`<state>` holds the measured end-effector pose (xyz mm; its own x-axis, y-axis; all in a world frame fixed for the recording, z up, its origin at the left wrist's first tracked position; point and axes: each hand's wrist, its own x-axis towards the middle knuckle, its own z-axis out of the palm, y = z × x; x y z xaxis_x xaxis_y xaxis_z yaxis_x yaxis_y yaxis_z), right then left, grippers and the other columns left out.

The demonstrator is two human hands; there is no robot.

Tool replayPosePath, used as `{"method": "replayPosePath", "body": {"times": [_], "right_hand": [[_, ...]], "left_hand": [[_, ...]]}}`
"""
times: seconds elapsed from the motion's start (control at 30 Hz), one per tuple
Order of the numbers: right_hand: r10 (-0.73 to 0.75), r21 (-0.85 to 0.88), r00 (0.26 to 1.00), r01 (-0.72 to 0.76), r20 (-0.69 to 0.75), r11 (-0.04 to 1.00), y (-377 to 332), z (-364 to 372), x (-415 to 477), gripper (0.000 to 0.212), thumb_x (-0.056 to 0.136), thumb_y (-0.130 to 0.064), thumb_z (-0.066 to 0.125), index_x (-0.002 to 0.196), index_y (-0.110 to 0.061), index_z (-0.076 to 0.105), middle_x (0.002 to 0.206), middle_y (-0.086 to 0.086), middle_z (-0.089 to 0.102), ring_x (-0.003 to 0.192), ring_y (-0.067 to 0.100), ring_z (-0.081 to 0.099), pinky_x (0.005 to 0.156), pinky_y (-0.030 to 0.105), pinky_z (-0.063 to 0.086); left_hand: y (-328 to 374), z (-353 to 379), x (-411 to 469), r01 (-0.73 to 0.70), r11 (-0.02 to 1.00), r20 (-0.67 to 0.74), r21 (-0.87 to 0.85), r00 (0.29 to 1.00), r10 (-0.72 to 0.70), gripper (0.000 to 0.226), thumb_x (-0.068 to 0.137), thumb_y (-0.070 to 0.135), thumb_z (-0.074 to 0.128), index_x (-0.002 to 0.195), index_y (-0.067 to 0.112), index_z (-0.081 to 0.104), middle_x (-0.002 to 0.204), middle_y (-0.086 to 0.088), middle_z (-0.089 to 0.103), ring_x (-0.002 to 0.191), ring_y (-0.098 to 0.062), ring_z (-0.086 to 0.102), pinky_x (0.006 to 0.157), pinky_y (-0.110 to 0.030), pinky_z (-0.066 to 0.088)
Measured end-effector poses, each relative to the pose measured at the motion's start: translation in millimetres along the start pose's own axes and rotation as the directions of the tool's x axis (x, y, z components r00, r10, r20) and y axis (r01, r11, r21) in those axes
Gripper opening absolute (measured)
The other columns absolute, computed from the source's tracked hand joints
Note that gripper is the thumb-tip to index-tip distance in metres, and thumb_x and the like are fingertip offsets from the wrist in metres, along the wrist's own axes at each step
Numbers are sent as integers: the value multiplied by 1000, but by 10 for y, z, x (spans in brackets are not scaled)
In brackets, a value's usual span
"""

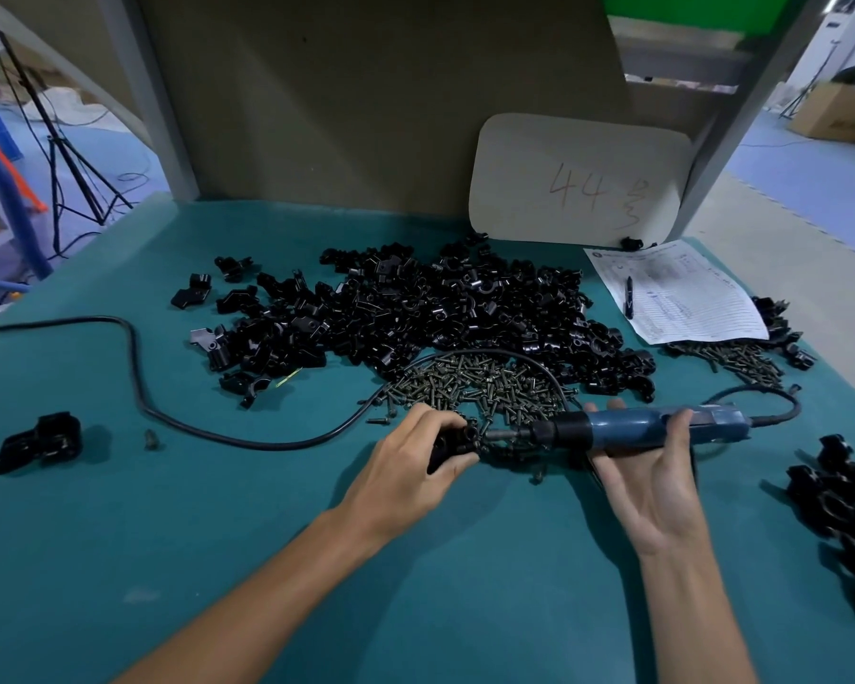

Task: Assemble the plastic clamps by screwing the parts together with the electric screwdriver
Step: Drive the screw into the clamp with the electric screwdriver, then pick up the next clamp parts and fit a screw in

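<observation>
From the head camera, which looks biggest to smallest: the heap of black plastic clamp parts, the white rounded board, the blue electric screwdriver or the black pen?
1. heap of black plastic clamp parts
2. white rounded board
3. blue electric screwdriver
4. black pen
Nearness flatters the screwdriver.

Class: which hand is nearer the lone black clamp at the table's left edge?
Left. The left hand sits right of the lone clamp, gripping another clamp; the right hand is farther right, holding the screwdriver.
</observation>
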<state>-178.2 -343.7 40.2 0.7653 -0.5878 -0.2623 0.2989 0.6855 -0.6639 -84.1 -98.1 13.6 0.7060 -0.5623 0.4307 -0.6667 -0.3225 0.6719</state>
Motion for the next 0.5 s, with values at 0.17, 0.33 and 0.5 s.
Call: {"method": "replayPosePath", "body": {"times": [0.17,0.33,0.5], "right_hand": [[-47,-184,998,39,-41,982,-276,21,22,74,91,-56,55,151,-22,29,138,21,56,115,31,68,94,46,55],[-199,-873,980,84,-16,480,-438,82,59,62,94,-20,74,135,-24,27,125,20,58,102,39,65,95,61,54],[-266,-967,955,66,133,-246,-330,96,0,65,92,-31,75,144,-7,45,127,13,61,115,37,53,103,50,41]], "left_hand": [[-18,-39,45,185,971,-138,-153,969,-206,37,104,48,44,137,31,46,113,16,60,100,1,59,81,-15,46],[-43,-74,93,321,913,-166,-250,915,-367,34,95,63,48,122,53,33,104,17,58,91,-6,59,74,-28,47],[-41,-49,69,387,889,-181,-245,882,-434,64,74,52,83,113,56,32,115,24,54,106,11,49,81,-7,36]]}}
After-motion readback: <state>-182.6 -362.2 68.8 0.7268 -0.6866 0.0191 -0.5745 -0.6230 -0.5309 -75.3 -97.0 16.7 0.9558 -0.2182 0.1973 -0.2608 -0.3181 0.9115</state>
